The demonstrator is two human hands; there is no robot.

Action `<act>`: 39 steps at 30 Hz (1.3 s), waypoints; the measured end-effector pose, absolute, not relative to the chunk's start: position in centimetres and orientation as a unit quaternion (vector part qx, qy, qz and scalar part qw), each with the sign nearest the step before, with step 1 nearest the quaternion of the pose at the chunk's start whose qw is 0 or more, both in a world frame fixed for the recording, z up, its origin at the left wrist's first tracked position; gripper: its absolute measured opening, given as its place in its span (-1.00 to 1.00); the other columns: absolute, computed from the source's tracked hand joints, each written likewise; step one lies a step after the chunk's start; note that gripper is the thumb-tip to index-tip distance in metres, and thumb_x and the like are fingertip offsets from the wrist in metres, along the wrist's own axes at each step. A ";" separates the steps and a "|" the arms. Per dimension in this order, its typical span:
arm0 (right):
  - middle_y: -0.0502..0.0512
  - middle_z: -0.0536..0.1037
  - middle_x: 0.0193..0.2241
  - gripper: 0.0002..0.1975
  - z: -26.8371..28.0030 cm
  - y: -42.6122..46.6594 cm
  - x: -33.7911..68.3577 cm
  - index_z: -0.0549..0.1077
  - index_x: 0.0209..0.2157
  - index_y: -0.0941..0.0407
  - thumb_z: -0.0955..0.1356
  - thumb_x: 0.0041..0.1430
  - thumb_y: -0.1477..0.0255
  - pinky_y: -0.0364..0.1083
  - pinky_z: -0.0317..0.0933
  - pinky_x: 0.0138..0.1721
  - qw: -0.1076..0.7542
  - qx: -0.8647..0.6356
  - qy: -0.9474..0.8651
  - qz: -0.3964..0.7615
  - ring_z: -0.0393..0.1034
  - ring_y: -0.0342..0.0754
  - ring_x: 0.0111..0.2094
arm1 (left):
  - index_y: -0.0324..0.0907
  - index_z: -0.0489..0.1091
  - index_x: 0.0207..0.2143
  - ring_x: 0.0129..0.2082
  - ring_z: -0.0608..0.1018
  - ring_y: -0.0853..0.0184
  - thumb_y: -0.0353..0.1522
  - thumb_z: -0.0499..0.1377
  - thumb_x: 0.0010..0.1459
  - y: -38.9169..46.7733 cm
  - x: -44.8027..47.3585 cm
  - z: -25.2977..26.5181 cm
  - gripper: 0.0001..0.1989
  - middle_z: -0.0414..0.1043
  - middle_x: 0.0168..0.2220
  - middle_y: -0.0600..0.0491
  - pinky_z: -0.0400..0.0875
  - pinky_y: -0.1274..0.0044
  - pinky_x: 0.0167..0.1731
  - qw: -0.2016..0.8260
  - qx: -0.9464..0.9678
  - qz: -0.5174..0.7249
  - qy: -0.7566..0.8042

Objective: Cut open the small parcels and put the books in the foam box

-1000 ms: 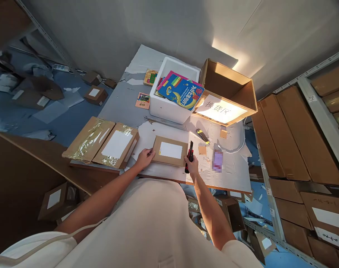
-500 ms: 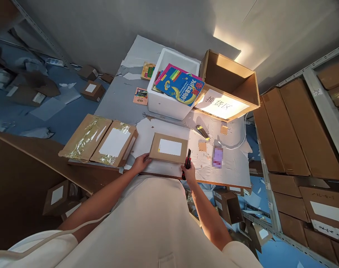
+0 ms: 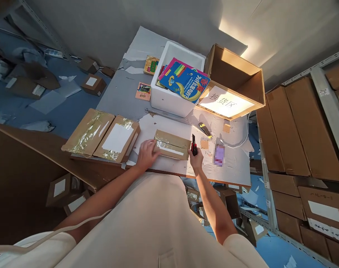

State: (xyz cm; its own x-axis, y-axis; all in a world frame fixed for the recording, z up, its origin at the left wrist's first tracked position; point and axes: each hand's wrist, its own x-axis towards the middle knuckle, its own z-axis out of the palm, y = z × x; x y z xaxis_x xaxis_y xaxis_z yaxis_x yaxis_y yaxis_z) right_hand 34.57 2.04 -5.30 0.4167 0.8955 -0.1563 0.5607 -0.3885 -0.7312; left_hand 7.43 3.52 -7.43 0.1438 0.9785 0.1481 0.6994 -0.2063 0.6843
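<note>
A small cardboard box (image 3: 172, 141) lies on the table in front of me, its taped seam and a white strip on the side now showing. My left hand (image 3: 147, 153) grips its left end, fingers over the far edge and thumb at the front. My right hand (image 3: 196, 158) is closed around a red and black box cutter (image 3: 194, 146) that points away from me, right by the box's right end. Another cutter, yellow and black (image 3: 205, 130), lies on the table beyond.
Two taped cartons (image 3: 116, 139) stand to the left. At the back are a white foam box (image 3: 169, 102) with books (image 3: 186, 82) and an open carton (image 3: 233, 80) with a handwritten sheet. A blurred purple item (image 3: 219, 155) and a cable (image 3: 236, 144) lie right; shelves (image 3: 320, 96) hold boxes.
The small box has been turned over, so its white label no longer faces up and the taped seam shows. My left hand has moved up onto its end; the right, with the cutter, has shifted slightly right.
</note>
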 end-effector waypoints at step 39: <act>0.19 0.46 -0.09 -0.33 5.0 -1.1 43.8 0.08 0.29 -0.16 0.18 0.21 0.63 -0.14 0.27 -0.38 -0.281 -0.570 -0.766 0.103 0.43 -0.02 -0.25 | -0.13 0.46 -0.10 -0.04 0.50 0.17 -0.32 0.03 0.26 3.4 7.7 -8.5 -0.74 0.52 -0.09 -0.09 0.35 0.27 -0.02 0.148 0.850 0.247 0.441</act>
State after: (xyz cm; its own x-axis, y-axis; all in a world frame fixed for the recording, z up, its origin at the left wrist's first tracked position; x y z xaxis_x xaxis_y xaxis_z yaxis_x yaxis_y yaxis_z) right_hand 43.83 -1.06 5.01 -0.1934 0.8145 -0.5470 0.9298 0.3302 0.1629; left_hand 7.68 3.36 -8.45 0.4888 0.8229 0.2897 0.6764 -0.5672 0.4698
